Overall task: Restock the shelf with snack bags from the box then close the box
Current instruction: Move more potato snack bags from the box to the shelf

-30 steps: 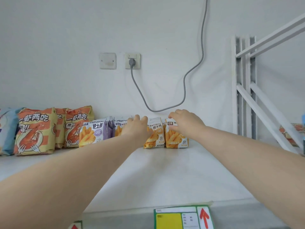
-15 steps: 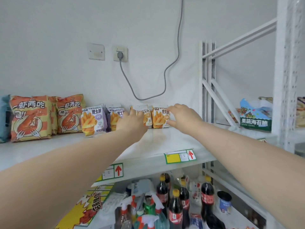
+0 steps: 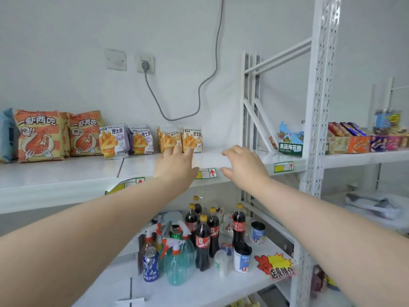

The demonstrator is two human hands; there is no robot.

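Four small fry snack bags (image 3: 152,140) stand upright in a row at the back of the top shelf (image 3: 66,173), against the wall. Long side is vertical and the printed fronts face out toward the front edge. The two on the right sit pretty much touching each other, with a small gap before the next pair. Left of them are two bigger shrimp chip bags (image 3: 83,132), also upright and facing out.

The left hand (image 3: 177,167) is spread flat-ish with straight fingers, holding nothing. Its fingertips overlap the bottoms of the two rightmost fry bags, and honestly I can't tell if they actually touch. The right hand (image 3: 245,167) hovers over the shelf's front edge with fingers loosely bent and the thumb apart, gripping nothing.

White shelf top shows between the row and the front edge, and from the last bag over to the slanted metal braces (image 3: 259,120) on the right.

A blue bag (image 3: 6,134) is cut off by the left edge of the picture. The small print on the bags is too tiny to read.
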